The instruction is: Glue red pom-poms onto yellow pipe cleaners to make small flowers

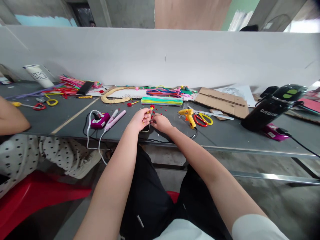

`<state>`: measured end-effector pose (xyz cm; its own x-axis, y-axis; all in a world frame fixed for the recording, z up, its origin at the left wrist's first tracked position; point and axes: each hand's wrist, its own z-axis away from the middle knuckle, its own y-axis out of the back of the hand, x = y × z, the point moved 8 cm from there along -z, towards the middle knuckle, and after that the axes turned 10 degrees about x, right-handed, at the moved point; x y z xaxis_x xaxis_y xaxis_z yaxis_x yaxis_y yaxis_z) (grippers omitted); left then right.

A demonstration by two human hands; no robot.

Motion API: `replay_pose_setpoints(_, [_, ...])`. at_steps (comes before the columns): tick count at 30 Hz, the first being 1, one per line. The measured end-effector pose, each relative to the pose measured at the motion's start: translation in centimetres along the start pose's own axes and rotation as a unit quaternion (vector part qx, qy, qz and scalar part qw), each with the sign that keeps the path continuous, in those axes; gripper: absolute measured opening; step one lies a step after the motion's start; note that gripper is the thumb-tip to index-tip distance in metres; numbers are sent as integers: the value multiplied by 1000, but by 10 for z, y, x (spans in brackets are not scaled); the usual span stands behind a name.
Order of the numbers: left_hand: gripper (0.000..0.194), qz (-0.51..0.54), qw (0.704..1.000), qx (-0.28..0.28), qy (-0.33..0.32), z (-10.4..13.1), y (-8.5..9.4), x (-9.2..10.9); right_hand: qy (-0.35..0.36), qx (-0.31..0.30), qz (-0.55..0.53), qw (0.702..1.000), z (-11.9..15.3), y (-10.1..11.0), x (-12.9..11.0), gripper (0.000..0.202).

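Observation:
My left hand (142, 119) is closed on a small flower piece (152, 107) with a red and yellow head, held up near the table's front edge. Close beside it on the right, my right hand (160, 122) rests low over the table with its fingers bent together; whatever they pinch is too small to make out. A phone (145, 128) lies partly hidden under my left hand. Small red bits (161, 109) are scattered on the table around both hands.
Right of my hands lie a yellow glue gun (189, 116), scissors (203, 120), cardboard (222, 102) and a black bottle (268, 108). To the left are a pink straightener (115, 120) and purple power block (100, 120). Pipe cleaners (162, 101) lie behind. A person's arm (12, 118) is far left.

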<state>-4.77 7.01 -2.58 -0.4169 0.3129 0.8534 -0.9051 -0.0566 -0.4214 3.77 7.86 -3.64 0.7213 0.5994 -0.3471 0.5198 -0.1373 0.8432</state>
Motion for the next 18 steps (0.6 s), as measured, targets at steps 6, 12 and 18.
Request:
replay_pose_setpoints(6, [18,-7,1000,8,1,2,0,0,-7,14,-24,1000,1,8,13,19])
replay_pose_setpoints(12, [18,-8,1000,12,5,1,0,-1,6,-2,-44,999,2,7,16,21])
replay_pose_setpoints(18, [17,-8,1000,15,1,3,-1,0,19,-20,-72,997,-4,-6,9,15])
